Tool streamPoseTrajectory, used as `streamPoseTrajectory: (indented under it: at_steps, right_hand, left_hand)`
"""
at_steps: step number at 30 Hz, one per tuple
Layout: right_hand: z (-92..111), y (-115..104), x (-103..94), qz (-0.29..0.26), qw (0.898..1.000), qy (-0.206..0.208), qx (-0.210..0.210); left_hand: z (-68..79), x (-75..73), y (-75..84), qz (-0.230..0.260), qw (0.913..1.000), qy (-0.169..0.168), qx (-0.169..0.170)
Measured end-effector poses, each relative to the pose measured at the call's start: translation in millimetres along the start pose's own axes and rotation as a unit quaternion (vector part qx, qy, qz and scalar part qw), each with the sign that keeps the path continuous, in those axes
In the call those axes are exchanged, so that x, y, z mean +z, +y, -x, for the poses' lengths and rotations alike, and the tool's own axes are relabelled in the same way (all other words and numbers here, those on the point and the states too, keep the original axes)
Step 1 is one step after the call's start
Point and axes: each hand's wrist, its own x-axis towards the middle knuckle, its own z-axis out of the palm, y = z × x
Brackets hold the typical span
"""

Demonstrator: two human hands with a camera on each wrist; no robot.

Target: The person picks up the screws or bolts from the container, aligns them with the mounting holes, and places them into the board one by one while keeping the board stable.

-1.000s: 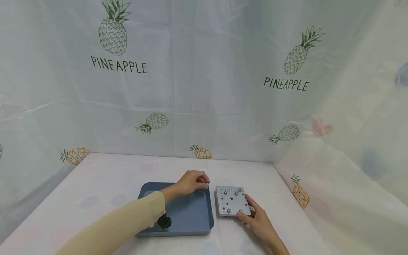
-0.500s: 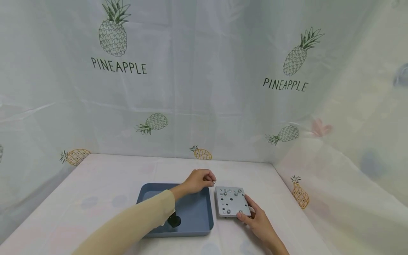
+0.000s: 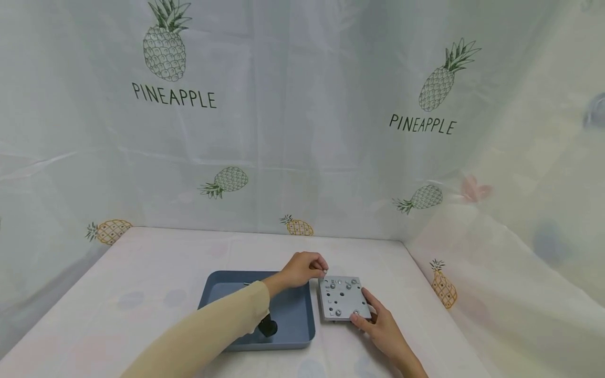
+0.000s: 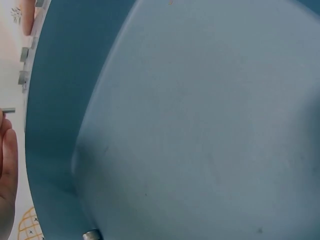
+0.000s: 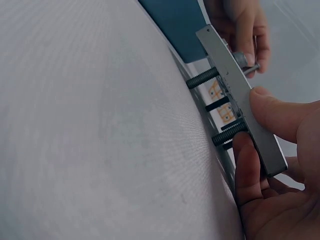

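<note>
My left hand [image 3: 302, 269] pinches a small silver screw [image 5: 253, 69] between thumb and fingertips, at the far left corner of a square metal plate [image 3: 351, 302]. In the left wrist view only the screw's thin shank [image 4: 8, 110] shows beyond the fingers. My right hand [image 3: 385, 328] grips the plate by its near right corner, thumb on the top face and fingers beneath. Several bolts [image 3: 338, 313] sit in holes of the plate, while other holes are bare. Their dark threaded shanks [image 5: 202, 78] stick out below it in the right wrist view.
A blue-grey tray [image 3: 295, 325] lies left of the plate, under my left forearm. One small metal piece [image 4: 92, 234] rests in a corner of it. The tabletop [image 3: 160, 273] has a pale patterned cover, and a pineapple-print curtain [image 3: 302, 131] hangs behind.
My left hand has moved right with the screw, from over the tray's right rim to the plate's far left corner. The right hand and the plate have stayed put.
</note>
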Motion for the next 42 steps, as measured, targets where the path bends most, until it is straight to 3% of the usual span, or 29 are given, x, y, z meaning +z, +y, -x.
streamPoseTrajectory:
  at_steps: [22, 42]
  right_hand:
    - [-0.5, 0.5, -0.2, -0.005, 1.0, -0.002, 0.002]
    - [0.8, -0.2, -0.1, -0.001, 1.0, -0.005, -0.006]
  left_hand:
    - [-1.2, 7.1, -1.5, -0.005, 0.9999, -0.011, 0.001]
    - [0.6, 9.7, -2.4, -0.012, 0.9994, -0.018, 0.029]
